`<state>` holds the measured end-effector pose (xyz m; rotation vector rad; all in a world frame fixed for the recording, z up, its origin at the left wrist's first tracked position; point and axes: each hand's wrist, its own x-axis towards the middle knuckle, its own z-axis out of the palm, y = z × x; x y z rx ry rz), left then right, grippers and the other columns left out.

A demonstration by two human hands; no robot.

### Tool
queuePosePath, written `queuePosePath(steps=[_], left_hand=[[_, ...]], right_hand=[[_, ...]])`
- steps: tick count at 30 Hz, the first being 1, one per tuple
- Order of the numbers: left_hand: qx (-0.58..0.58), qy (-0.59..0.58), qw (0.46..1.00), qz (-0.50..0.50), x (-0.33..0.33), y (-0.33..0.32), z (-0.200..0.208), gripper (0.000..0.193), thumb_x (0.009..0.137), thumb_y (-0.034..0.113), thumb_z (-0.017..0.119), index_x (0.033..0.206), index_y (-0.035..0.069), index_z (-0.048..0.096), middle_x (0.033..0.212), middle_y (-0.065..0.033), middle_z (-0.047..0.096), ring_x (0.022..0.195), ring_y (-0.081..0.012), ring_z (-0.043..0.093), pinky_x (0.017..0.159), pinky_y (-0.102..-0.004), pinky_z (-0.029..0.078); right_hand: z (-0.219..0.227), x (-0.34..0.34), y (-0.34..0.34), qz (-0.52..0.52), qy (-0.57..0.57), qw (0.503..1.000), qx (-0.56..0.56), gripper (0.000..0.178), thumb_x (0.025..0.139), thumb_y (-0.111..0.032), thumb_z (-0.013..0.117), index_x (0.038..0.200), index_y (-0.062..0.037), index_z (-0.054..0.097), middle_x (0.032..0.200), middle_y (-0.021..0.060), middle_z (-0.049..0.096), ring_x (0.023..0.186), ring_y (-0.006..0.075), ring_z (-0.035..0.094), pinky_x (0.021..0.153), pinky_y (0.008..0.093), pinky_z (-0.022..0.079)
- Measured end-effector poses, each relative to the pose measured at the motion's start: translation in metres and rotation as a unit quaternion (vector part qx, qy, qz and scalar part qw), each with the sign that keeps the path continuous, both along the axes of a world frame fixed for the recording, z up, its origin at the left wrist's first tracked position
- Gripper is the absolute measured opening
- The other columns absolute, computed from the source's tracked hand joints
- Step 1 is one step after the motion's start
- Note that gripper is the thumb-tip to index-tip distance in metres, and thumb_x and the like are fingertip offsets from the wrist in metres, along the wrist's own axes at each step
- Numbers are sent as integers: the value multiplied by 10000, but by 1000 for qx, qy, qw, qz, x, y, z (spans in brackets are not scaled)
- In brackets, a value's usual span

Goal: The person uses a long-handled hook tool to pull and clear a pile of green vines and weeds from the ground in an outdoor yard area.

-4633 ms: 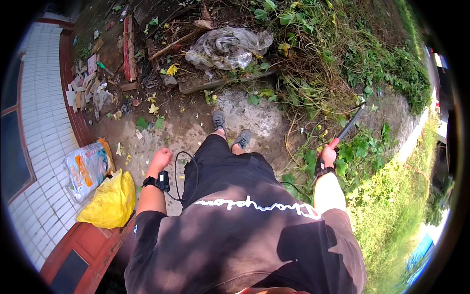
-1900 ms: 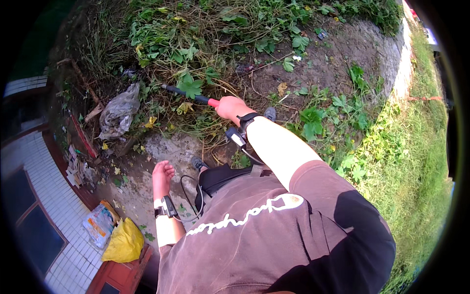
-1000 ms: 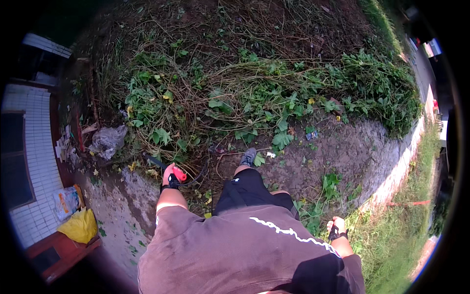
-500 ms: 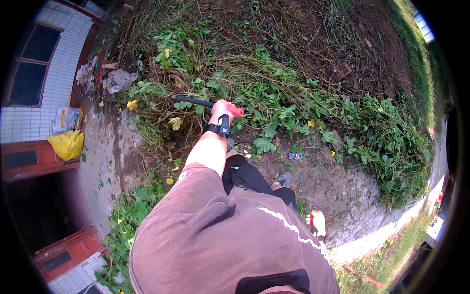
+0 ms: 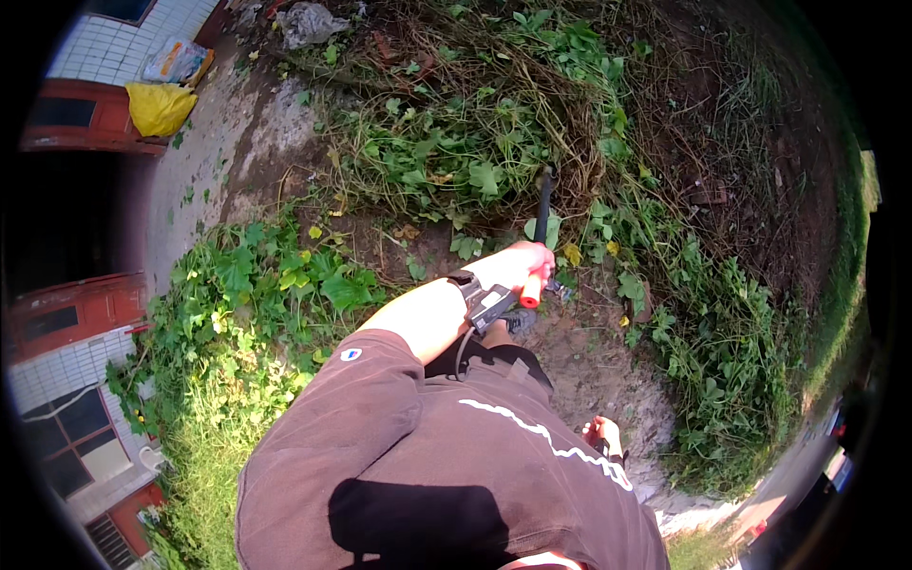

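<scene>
My left hand (image 5: 534, 265) is closed round the red-orange handle of a black rod-like tool (image 5: 542, 211). The tool points away from me, its far end touching or hanging over a heap of cut vines and leaves (image 5: 456, 152). What shape that far end has, I cannot make out. A black strap with a small device (image 5: 489, 304) sits on my left wrist. Low at my right side hangs my right hand (image 5: 604, 435), fingers loosely bent and partly apart, with nothing visible in it. My shoe (image 5: 519, 321) shows just below the tool's handle.
Leafy green plants (image 5: 256, 294) grow at the left, near a tiled building with red doors (image 5: 85, 304). A yellow bag (image 5: 160, 109) rests by its wall. More vines (image 5: 731, 351) spread along the right. A crumpled plastic sheet (image 5: 309, 24) lies at the far left.
My left hand has swung to the right with the tool, which pointed left before and now points away from me. My body and view have turned left. The right hand stays low at my side.
</scene>
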<state>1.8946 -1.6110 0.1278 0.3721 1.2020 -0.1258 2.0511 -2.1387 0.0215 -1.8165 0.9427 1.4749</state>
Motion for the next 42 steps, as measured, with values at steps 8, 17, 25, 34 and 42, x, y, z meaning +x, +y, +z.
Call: queuePosePath(steps=[8, 17, 25, 34, 42], left_hand=[[307, 187, 933, 25, -211, 77, -10, 169, 788, 20, 559, 908, 68, 450, 633, -39, 489, 467, -147, 500, 395, -321, 437], [238, 195, 859, 409, -400, 187, -93, 181, 849, 136, 625, 891, 86, 456, 643, -30, 481, 482, -169, 488, 408, -339, 429], [79, 104, 819, 559, -533, 260, -257, 222, 857, 125, 613, 727, 117, 434, 556, 7, 437, 479, -158, 438, 489, -298, 415], [133, 221, 819, 513, -583, 345, -366, 154, 917, 105, 557, 815, 81, 444, 655, -15, 463, 548, -156, 488, 514, -304, 462], [-98, -129, 861, 483, -221, 302, -353, 158, 862, 68, 534, 732, 97, 448, 610, -3, 463, 565, -151, 466, 594, -341, 449]], right_hand=[[4, 7, 233, 234, -122, 948, 181, 147, 934, -179, 512, 1045, -87, 540, 746, 68, 622, 567, 172, 592, 486, 316, 477], [69, -38, 344, 296, -209, 913, 186, 115, 956, -170, 484, 1031, -95, 529, 725, 1, 568, 562, 97, 527, 528, 252, 437], [91, -144, 232, 432, 6, 899, -79, 141, 933, -147, 542, 1028, -45, 561, 762, 134, 652, 627, 280, 648, 542, 363, 514], [98, -193, 332, 295, -52, 954, -31, 131, 935, -123, 499, 1025, -40, 548, 784, 118, 634, 649, 240, 632, 590, 344, 525], [67, -194, 329, 307, -13, 951, 11, 166, 900, -95, 474, 1028, -32, 560, 784, 108, 645, 679, 213, 636, 640, 321, 522]])
